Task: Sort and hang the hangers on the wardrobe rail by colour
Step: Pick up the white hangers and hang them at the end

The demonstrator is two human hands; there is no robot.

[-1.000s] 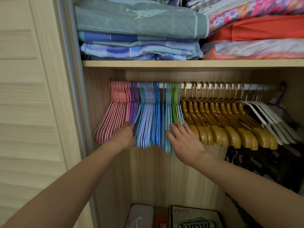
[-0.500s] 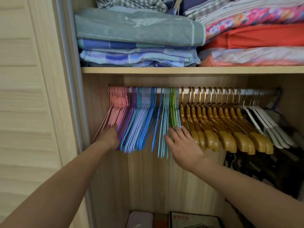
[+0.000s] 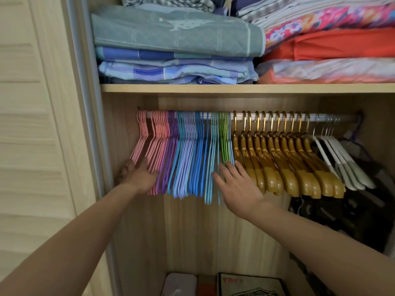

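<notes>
Left hand [image 3: 139, 178]: my fingers curl among pink hangers [image 3: 157, 144] under the rail [image 3: 241, 116].
Right hand [image 3: 239, 186]: fingers released, touching green hangers [image 3: 224, 137].
Risk: a shove could unhook some.

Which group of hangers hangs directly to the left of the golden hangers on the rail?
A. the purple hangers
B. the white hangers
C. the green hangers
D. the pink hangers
C: the green hangers hang right beside the golden hangers on the rail, while the pink hangers and the purple hangers sit near the far left end.
</notes>
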